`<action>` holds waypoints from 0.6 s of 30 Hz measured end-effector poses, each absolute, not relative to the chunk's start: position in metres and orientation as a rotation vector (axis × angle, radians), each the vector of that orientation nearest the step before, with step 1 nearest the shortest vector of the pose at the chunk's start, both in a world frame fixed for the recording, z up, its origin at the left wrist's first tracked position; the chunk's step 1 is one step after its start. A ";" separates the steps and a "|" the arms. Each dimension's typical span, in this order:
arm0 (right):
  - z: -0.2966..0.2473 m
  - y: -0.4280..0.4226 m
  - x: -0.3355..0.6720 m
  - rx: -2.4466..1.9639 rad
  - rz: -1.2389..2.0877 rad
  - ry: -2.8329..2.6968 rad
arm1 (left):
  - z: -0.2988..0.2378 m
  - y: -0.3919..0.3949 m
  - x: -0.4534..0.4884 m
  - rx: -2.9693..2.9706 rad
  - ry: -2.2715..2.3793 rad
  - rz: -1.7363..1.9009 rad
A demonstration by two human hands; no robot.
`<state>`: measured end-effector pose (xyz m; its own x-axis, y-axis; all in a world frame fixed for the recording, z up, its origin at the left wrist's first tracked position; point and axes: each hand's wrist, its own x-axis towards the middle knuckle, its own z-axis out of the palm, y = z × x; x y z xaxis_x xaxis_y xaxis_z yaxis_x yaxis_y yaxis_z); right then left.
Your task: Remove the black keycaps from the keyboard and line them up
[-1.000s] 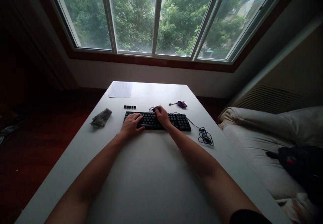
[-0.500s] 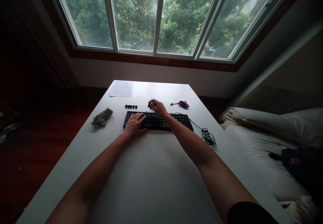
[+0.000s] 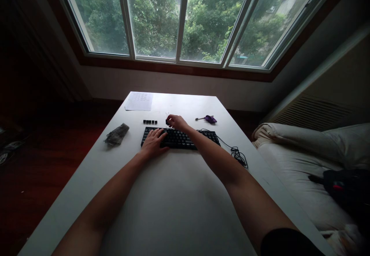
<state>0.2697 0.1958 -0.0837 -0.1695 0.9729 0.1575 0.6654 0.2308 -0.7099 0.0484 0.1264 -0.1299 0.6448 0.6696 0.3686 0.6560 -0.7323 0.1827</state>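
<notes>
A black keyboard [image 3: 185, 141] lies across the white table. My left hand [image 3: 153, 142] rests palm down on its left part, fingers spread over the keys and thumb at the near edge. Above the far edge of the keyboard, my right hand [image 3: 177, 122] pinches a wire keycap puller [image 3: 167, 121] with a dark middle. The puller stands nearly upright, its thin lower wires reaching down to the top row of keys. Whether the wires hold a key is too small to tell. Behind the keyboard, several loose black keycaps [image 3: 150, 122] sit in a short row.
A crumpled grey cloth or bag [image 3: 116, 134] lies on the left. At the back left is a sheet of paper [image 3: 139, 101]. A brush [image 3: 200, 119] and a purple object [image 3: 211, 119] lie back right. The coiled cable [image 3: 238, 157] is near the table's right edge, beside a sofa [image 3: 291, 159].
My right hand has moved slightly left with the keycap puller, which now stands more upright, closer to my left fingers. My left hand stays where it was.
</notes>
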 end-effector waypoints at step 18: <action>-0.076 0.176 0.260 -1.369 0.510 -1.810 | -0.131 0.131 0.048 2.799 1.106 0.675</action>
